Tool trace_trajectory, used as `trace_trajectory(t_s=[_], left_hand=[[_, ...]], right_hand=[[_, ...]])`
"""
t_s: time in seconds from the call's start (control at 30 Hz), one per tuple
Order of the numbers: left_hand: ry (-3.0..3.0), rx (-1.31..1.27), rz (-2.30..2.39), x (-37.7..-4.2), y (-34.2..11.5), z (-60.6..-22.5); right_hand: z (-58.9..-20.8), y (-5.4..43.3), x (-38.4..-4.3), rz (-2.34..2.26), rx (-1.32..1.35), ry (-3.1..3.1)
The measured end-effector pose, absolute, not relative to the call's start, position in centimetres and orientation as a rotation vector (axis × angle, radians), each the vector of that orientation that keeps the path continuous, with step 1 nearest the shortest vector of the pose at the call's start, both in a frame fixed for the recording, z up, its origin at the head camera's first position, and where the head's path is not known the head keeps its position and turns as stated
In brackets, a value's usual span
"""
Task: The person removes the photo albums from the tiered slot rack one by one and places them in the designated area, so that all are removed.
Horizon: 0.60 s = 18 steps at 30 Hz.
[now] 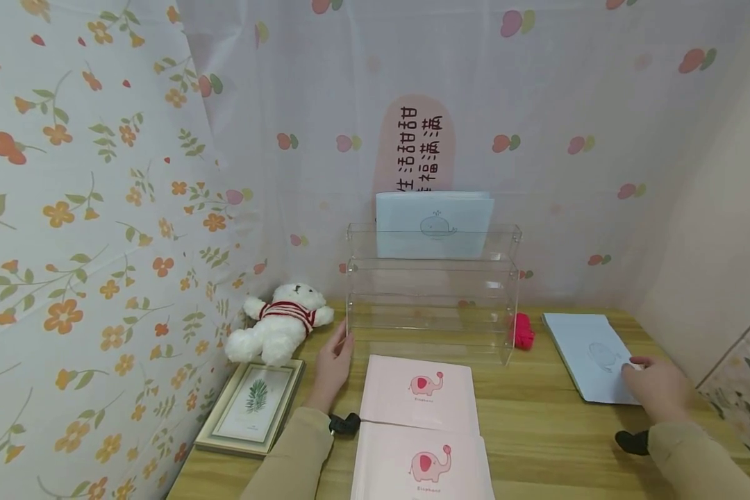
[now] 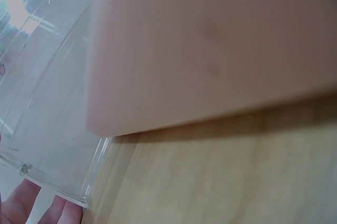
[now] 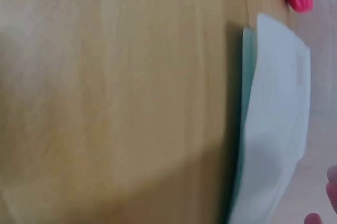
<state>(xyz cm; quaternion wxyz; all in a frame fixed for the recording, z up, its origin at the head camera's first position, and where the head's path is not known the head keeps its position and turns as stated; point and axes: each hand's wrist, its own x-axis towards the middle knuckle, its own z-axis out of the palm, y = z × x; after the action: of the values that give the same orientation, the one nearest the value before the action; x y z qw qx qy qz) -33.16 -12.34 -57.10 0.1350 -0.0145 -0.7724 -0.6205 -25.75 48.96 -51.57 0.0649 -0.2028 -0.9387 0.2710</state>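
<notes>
On the left, my left hand (image 1: 334, 364) holds the left side of a clear acrylic tiered rack (image 1: 431, 264), with its fingertips (image 2: 20, 200) showing past the lower edge of the clear panel in the left wrist view. Over at the right, my right hand (image 1: 656, 385) is at the right edge of a pale blue notebook (image 1: 587, 354) with a whale drawing, which lies on the table. The right wrist view shows two fingertips (image 3: 333, 187) beside the notebook's cover. Another pale blue whale notebook (image 1: 406, 222) stands upright on the rack's top tier.
Two pink elephant notebooks (image 1: 384, 396) lie in front of the rack. A white teddy bear (image 1: 275, 323) and stacked picture frames (image 1: 256, 410) are at the left. A bright pink bundle (image 1: 523, 332) sits beside the rack's right side. Patterned curtains surround the wooden table (image 1: 544, 444).
</notes>
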Motion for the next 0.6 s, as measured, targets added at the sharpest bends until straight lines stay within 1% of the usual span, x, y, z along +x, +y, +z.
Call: trace_trajectory(t_s=[0.1, 0.33, 0.6], left_hand=[[-2.232, -0.047, -1.789, -33.1, -12.2, -57.1], [-2.258, -0.065, -1.774, -33.2, -12.2, -57.5], [-2.218, -0.076, -1.791, -33.3, -12.4, -57.7]], right_hand=[[-50.1, 46.5, -26.5, 0.735, -0.459, -2.805], [-44.6, 38.7, -29.2, 0.833, -0.126, -2.588], [-37.0, 32.5, -32.2, 0.907, 0.058, -2.49]])
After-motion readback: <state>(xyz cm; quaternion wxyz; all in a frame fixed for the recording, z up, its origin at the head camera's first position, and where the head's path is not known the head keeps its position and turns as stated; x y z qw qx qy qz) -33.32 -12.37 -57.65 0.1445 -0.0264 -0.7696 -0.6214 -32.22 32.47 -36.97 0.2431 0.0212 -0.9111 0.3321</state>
